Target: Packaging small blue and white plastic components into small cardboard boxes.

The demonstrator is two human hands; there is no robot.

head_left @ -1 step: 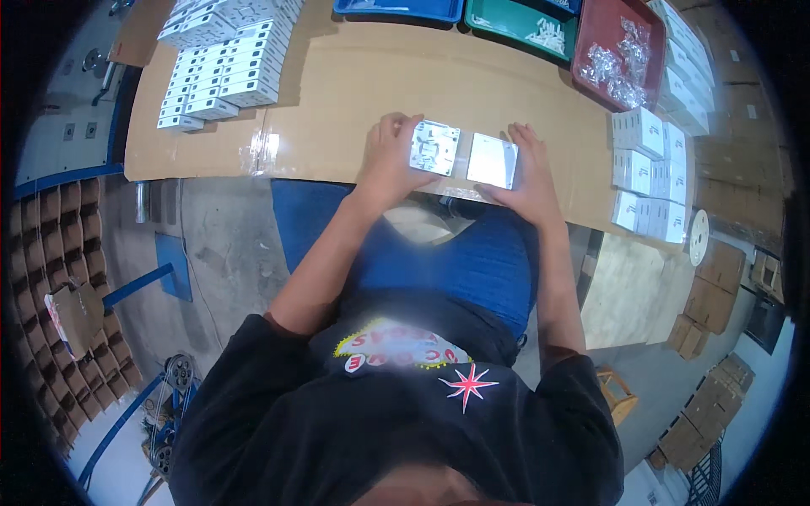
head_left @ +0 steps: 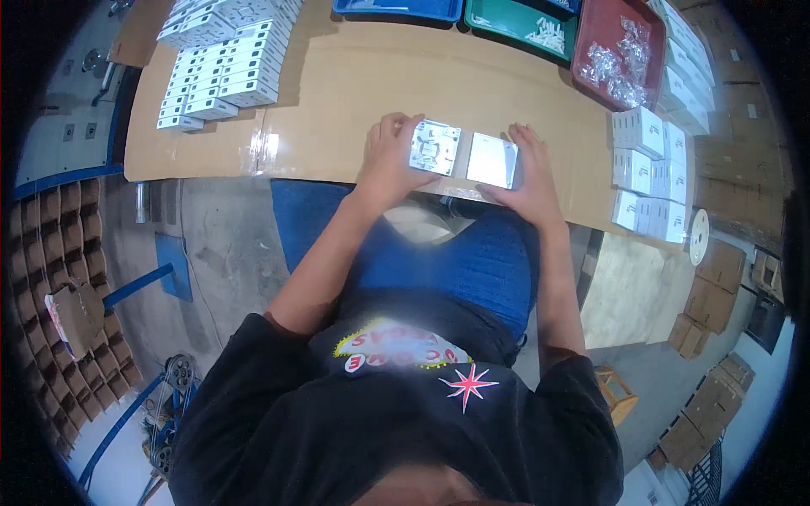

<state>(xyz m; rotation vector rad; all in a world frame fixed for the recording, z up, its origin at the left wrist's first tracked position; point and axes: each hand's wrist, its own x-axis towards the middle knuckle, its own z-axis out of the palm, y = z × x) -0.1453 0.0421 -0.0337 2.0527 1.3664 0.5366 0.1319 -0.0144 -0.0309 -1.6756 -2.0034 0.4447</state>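
Two white square pieces are near the front edge of the brown table [head_left: 363, 84]: a moulded piece [head_left: 434, 148] with small shapes inside it, and a smooth plate [head_left: 492, 160]. The moulded piece is just to the left of the smooth plate, with a narrow gap between them. The left hand [head_left: 392, 164] holds the moulded piece at its left side, thumb at the near edge and fingers at the far edge. The right hand [head_left: 531, 173] holds the smooth plate from its right side, thumb and fingers spread widely around it. I cannot tell if the pieces are lifted a little or rest on the surface.

Beyond the smooth plate, well apart, is a green tray [head_left: 479, 38] with small white parts [head_left: 548, 36]. A blue tray [head_left: 401, 10] is beyond it and to the left; a red tray [head_left: 584, 78], with clear packets [head_left: 620, 67], is beyond it and to the right. To the right of the smooth plate, past the right hand, a stack of white boxes [head_left: 650, 169] closes that side. Far left of the smooth plate stands a bigger pile of white cartons [head_left: 224, 80].
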